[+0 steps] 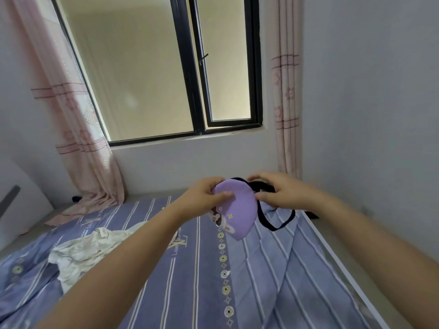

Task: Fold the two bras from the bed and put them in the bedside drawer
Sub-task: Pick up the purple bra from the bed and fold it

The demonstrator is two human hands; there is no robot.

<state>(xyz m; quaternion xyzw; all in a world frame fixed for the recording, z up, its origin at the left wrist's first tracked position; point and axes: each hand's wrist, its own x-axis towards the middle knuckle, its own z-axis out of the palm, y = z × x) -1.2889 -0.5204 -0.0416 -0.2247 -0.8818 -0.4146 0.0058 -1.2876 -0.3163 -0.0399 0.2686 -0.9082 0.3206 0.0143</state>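
A purple bra (238,207) with a cartoon print and black straps hangs in the air above the bed (273,269), cups folded together. My left hand (204,195) pinches its upper left edge. My right hand (278,192) grips the black straps at the bra's right side; one black strap loops down below it. A crumpled white garment (88,252) lies on the bed at the left; I cannot tell whether it is the second bra. No drawer is in view.
The bed has a blue striped sheet and runs against the right wall. A black-framed window (190,67) with pink curtains (78,138) is ahead. A white board (21,198) leans at the far left.
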